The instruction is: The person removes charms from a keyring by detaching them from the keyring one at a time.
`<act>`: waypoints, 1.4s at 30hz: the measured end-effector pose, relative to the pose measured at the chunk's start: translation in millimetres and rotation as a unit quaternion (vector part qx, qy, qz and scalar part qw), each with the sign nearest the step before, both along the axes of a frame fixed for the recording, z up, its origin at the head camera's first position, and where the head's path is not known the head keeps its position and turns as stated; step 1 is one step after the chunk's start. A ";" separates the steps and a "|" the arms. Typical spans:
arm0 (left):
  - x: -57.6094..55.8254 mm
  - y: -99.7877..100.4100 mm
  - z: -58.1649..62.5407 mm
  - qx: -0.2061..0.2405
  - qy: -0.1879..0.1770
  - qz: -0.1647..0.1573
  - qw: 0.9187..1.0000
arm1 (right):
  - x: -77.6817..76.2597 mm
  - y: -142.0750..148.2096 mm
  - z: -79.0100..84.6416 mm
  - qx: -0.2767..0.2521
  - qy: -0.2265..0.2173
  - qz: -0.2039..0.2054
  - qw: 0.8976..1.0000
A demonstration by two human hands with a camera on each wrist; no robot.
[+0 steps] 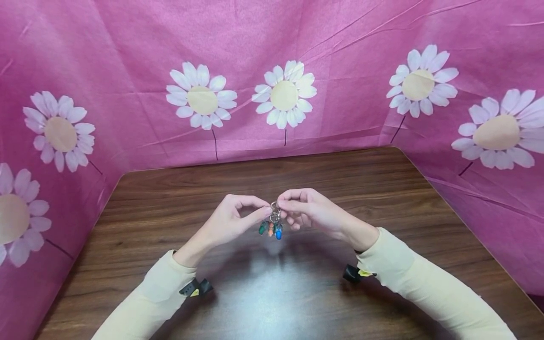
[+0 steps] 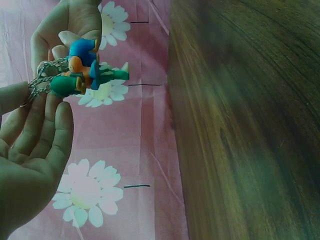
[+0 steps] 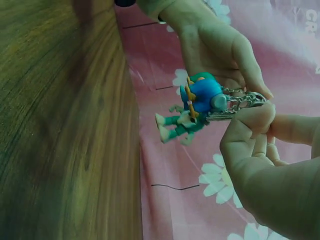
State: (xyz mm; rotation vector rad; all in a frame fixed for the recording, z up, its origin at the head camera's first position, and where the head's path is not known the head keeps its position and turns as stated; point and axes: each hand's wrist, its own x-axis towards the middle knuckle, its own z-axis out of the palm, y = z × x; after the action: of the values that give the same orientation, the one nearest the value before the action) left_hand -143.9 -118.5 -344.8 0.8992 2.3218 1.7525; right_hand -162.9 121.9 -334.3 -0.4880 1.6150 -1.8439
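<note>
Both hands hold up a bunch of metal key rings [image 1: 275, 217] with small figurines hanging from chains, above the middle of the table. My left hand [image 1: 231, 219] pinches the rings from the left between thumb and fingers. From the right, my right hand [image 1: 312, 210] pinches the upper ring, its other fingers curled below. The hanging charms include a blue figurine [image 2: 82, 51], a green figurine [image 2: 65, 86] and an orange figurine [image 2: 78, 67]. A figurine with green legs [image 3: 172, 131] dangles beside a flat silvery piece [image 3: 222, 116] in the right wrist view. Fingertips partly hide the rings.
The brown wood-grain table [image 1: 170, 189] spreads beneath both hands. A pink cloth [image 1: 238, 28] printed with white daisies surrounds its back and sides. Black straps with small devices [image 1: 352, 273] sit at both cream sleeves.
</note>
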 end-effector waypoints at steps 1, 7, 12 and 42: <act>-0.1 -0.4 0.7 -0.004 -0.005 -0.003 1.000 | -0.2 0.3 0.0 0.008 0.000 0.004 1.000; -2.8 -4.2 5.1 -0.041 -0.069 -0.042 0.996 | -4.3 4.5 -1.8 0.073 0.017 0.036 0.996; -7.7 -4.3 5.4 -0.033 -0.173 -0.086 0.981 | -7.9 5.6 -7.5 0.103 0.037 0.065 0.992; -14.8 -3.5 -2.2 -0.029 -0.278 -0.066 0.958 | -14.0 9.7 -17.8 0.076 -0.059 0.099 0.990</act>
State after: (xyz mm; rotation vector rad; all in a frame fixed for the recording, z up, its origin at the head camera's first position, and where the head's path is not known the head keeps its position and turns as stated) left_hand -158.8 -122.0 -346.9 0.4535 1.8896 1.6084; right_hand -176.9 131.5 -352.1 -0.4469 1.5541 -1.5623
